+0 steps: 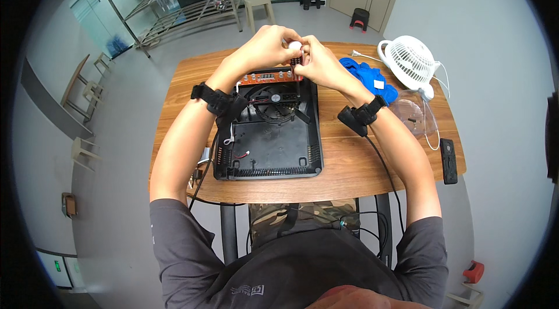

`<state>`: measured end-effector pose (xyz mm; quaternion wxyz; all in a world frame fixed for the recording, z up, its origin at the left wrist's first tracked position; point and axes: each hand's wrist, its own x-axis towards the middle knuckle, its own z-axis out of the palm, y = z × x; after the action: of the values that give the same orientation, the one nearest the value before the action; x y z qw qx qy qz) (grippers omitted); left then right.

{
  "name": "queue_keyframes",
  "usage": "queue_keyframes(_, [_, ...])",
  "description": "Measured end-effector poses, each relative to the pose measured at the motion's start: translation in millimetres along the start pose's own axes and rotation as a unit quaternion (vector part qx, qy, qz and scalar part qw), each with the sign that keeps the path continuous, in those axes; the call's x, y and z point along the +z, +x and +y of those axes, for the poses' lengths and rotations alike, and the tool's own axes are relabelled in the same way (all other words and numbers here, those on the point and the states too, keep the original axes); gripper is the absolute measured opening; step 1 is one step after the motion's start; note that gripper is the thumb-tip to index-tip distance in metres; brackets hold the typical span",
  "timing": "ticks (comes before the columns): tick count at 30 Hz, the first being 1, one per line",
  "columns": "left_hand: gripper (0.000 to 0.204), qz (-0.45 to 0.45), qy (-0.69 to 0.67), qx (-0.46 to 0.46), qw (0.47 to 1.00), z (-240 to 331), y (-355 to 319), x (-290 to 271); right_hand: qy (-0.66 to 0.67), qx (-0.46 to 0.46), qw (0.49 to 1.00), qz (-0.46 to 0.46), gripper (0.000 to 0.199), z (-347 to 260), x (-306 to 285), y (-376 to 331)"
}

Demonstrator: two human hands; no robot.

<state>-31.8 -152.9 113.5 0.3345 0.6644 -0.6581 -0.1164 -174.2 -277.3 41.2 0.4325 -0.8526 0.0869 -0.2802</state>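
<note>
Both hands meet over the far end of an open black appliance housing [271, 141]. A screwdriver [295, 46] with a white rounded top and dark ribbed handle stands nearly upright between them. My left hand [266, 47] is closed, its fingertips at the white top. My right hand [321, 66] is closed around the handle just below. Its dark shaft points down toward the right end of an orange circuit board [265, 77] in the housing. A round black fan [275, 99] sits behind the board's near edge. Where the tip touches is hard to make out.
On the table's right lie a white fan [409, 62], a blue cloth [370, 79], a clear plastic bag [412, 117] and a black remote-like object [448, 161]. Small parts lie left of the housing. Cables [384, 175] trail from both wrist straps.
</note>
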Motion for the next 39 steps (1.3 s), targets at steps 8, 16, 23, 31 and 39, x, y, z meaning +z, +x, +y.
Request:
queue_keyframes(8, [0.049, 0.101, 0.199, -0.024, 0.974, 2.1, 2.6, 12.2, -0.033, 0.098, 0.994, 0.015, 0.056, -26.2, 3.8, -3.5])
queue_keyframes(16, [0.029, 0.050, 0.108, 0.127, 0.985, -3.4, 7.3, -1.8, -0.062, 0.035, 0.997, -0.009, 0.053, -1.0, 0.7, 2.2])
queue_keyframes(23, [0.046, 0.080, 0.185, -0.005, 0.979, 8.4, 2.8, 2.8, -0.199, -0.028, 0.980, 0.008, 0.049, -6.4, 8.1, -1.4])
queue_keyframes(31, [0.038, 0.082, 0.134, 0.079, 0.984, -2.1, -4.0, -2.6, -0.107, 0.002, 0.994, 0.012, 0.039, -8.7, 4.2, -5.6])
queue_keyframes(39, [0.037, 0.028, 0.195, -0.021, 0.980, 18.3, -0.4, -1.2, -0.157, -0.076, 0.982, 0.074, 0.033, 7.5, 16.5, -4.1])
